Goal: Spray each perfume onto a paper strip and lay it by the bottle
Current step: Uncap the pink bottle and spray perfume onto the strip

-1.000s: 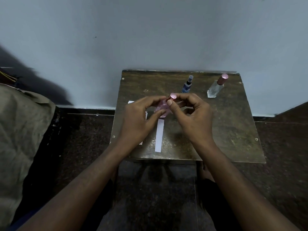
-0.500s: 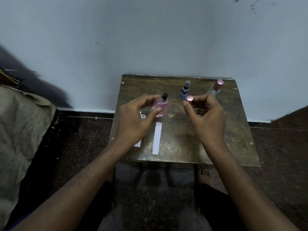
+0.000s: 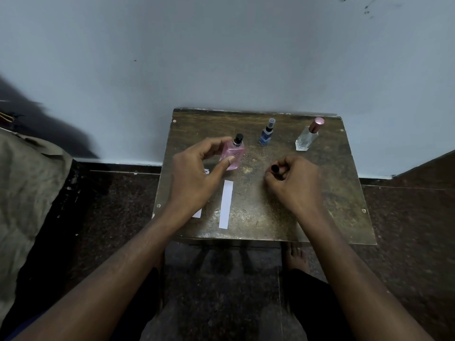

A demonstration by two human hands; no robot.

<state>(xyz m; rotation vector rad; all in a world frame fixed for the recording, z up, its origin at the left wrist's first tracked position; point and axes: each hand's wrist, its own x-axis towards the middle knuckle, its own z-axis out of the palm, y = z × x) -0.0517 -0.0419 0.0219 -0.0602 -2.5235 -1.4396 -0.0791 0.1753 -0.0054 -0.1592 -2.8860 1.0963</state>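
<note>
— Where is the perfume right now?

— The pink rectangular glass perfume bottle (image 3: 232,153) with a bare black spray nozzle stands upright toward the back left of the worn brown square surface (image 3: 327,200). The left hand (image 3: 194,175) grips it, fingers curled over the far side, thumb pressed on the near face.

— And the other hand?

— The right hand (image 3: 293,180) is lower and to the right, well apart from the bottle, fingers curled around a small round cap (image 3: 275,168). Only the cap's dark end shows between the fingers.

— Any paper?

— A long white paper strip (image 3: 226,204) lies flat between the two hands, just in front of the pink bottle, its length running toward the person. A second white strip (image 3: 197,213) is mostly hidden under the left wrist; only a corner shows.

— Other bottles?

— Two, at the back of the surface beyond the right hand: a small blue bottle with a clear cap (image 3: 266,134), and to its right a clear glass bottle with a rose-pink cap (image 3: 307,139). Neither is touched. A pale wall (image 3: 221,57) rises behind, and a bare foot (image 3: 294,257) rests on the dark floor below.
</note>
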